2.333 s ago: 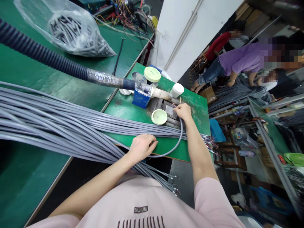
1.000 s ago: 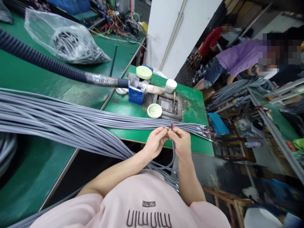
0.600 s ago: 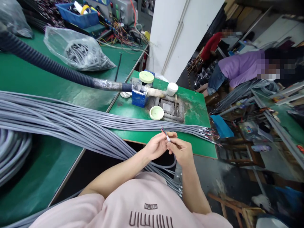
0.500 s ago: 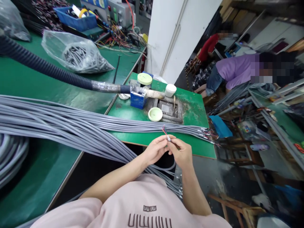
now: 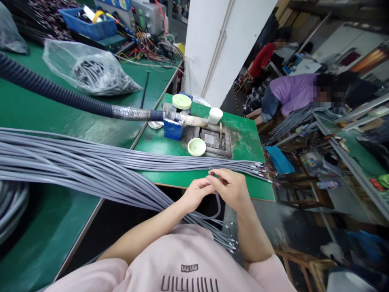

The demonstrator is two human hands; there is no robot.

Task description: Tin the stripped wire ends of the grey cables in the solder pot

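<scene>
Both hands meet over the front edge of the green bench, closed around the end of one grey cable (image 5: 218, 206). My left hand (image 5: 197, 192) pinches it from the left, fingertips against the other hand. My right hand (image 5: 230, 187) is closed over the cable's tip, hiding most of the thin wires there. Below the hands the cable curves down and back. Behind them, a thick bundle of grey cables (image 5: 146, 160) lies across the bench, with stripped ends and coloured wires at the right. More cables (image 5: 209, 227) hang down in front of my body.
A solder pot (image 5: 212, 140) is set in the bench, with a shallow pale dish (image 5: 196, 147) and a white cup (image 5: 215, 115) beside it. An extraction hose (image 5: 91, 107) ends above it. A bag of short grey pieces (image 5: 94, 73) lies left. Two people work at the right.
My right hand has moved up and over the cable end, covering the coloured wires that stood out above the fingers. My left hand stays close below. The view has shifted slightly.
</scene>
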